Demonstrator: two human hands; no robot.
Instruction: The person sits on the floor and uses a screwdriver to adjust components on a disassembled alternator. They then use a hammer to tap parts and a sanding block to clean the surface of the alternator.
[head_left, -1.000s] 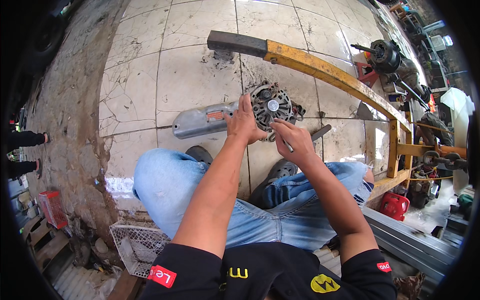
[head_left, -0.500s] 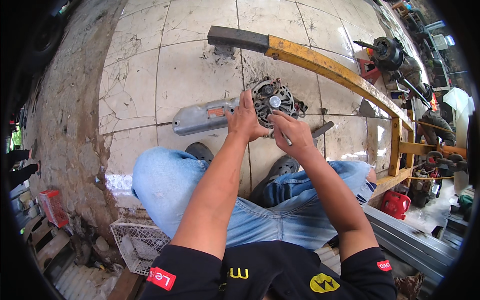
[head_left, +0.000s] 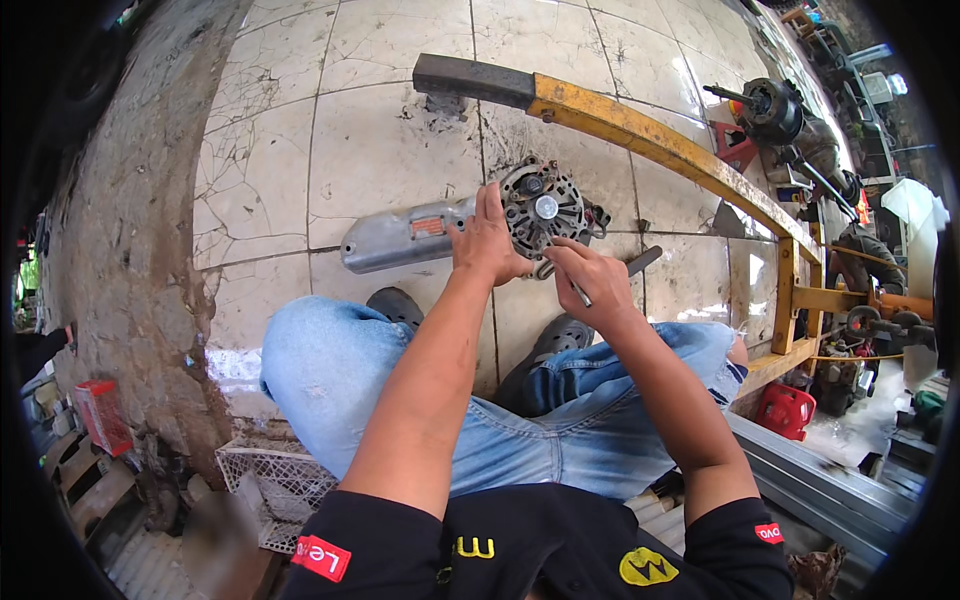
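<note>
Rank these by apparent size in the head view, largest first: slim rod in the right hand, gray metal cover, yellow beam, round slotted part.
1. Yellow beam
2. Gray cover and round part: too alike to rank
3. Slim rod

Pale, cracked tiles [head_left: 380, 140] cover the floor, meeting a rough brown strip of ground [head_left: 130, 230] on the left. A worn yellow beam [head_left: 650, 137] with a dark end slants across the far side toward the right, where it meets an upright frame [head_left: 787, 295]. Beyond it, at far right, stands a dark, greasy machine part [head_left: 775, 112] near a red stand [head_left: 735, 147]. A red container [head_left: 785, 411] sits near right, beside long grey metal channels [head_left: 830, 495]. Near left are a white lattice crate [head_left: 290, 490] and a red box [head_left: 104, 418].
</note>
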